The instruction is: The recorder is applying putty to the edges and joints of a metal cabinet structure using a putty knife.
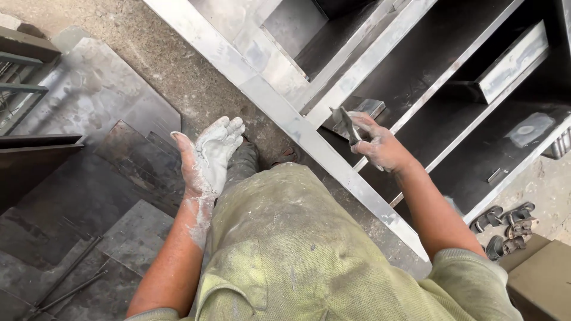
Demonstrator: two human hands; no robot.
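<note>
We look down over a dusty olive-green shirt [309,261] at 2 bare hands. The left hand [208,157] is open, palm turned up, fingers together and pointing away from us, and a smear of pale grey putty [217,148] covers the palm and runs down the wrist. It holds nothing else. Below and to the left of this hand lie overlapping dark metal sheets [107,196] on the ground, and nearer to us, further left, a few thin metal rods [71,279] rest across them.

The right hand [380,148] is closed around the handle of a putty knife [345,125], whose narrow grey blade sticks up and to the left past the fingers. The blade tip sits just above the edge of a steel cabinet frame [285,113] that runs diagonally between the 2 hands. Beyond the right hand are the cabinet's dark open compartments [446,77] split by pale steel rails. A small bright metal piece [366,107] lies just behind the blade, touching or nearly touching it; we cannot tell which.

To the right of the right forearm, on the concrete floor, sit 2 pairs of dark sandals [505,229], beside the corner of a brown cardboard box [544,279].
</note>
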